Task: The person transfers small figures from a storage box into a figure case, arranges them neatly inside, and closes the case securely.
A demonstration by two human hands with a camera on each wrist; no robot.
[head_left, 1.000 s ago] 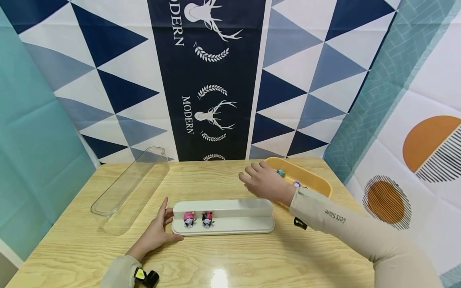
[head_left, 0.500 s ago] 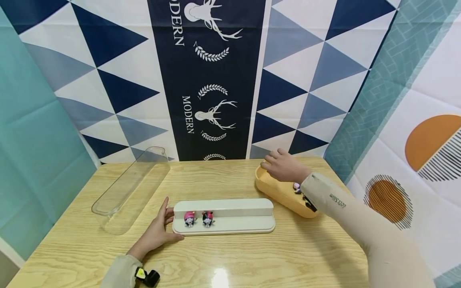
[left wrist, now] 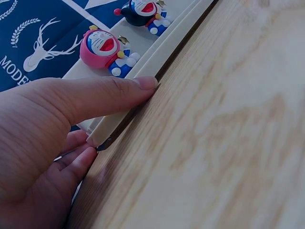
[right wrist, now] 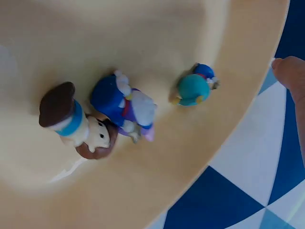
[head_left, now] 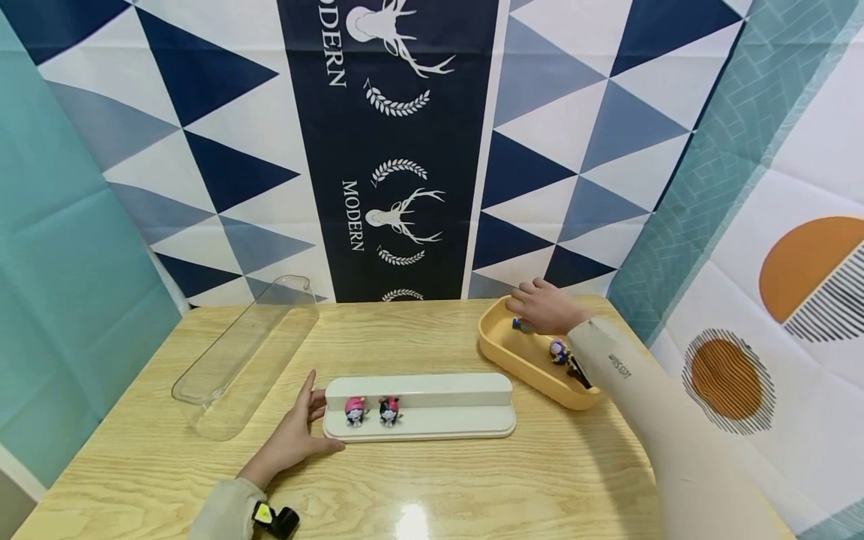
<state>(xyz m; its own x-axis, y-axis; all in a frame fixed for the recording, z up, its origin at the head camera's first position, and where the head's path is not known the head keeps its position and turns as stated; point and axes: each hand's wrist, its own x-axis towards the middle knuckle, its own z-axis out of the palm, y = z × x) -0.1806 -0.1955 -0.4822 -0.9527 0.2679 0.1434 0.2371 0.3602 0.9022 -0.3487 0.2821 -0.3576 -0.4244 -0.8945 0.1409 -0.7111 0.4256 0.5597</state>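
My left hand (head_left: 293, 435) holds the left end of a white stepped stand (head_left: 445, 421), thumb along the front edge and fingers behind the end. On the stand are a pink-hooded figure (head_left: 354, 411) and a black-and-red one (head_left: 388, 411); the left wrist view shows the thumb (left wrist: 114, 95) against the rim. Over the back of an orange tray (head_left: 513, 358) hovers my right hand (head_left: 548, 309), fingers loosely bent, nothing visible in them. Inside the tray lie a teal figure (right wrist: 193, 88), a blue-and-purple figure (right wrist: 124, 105) and a brown-and-white figure (right wrist: 78, 121).
A clear, long container (head_left: 246, 360) stands at the back left of the wooden table (head_left: 405, 480). Patterned cloths (head_left: 398, 150) hang behind the table and along both sides. The right forearm extends across the table's right side.
My right hand has moved right, from beside the tray's left end to over its back part. The tray has shifted toward the left and nearer. My left hand and the stand have stayed put.
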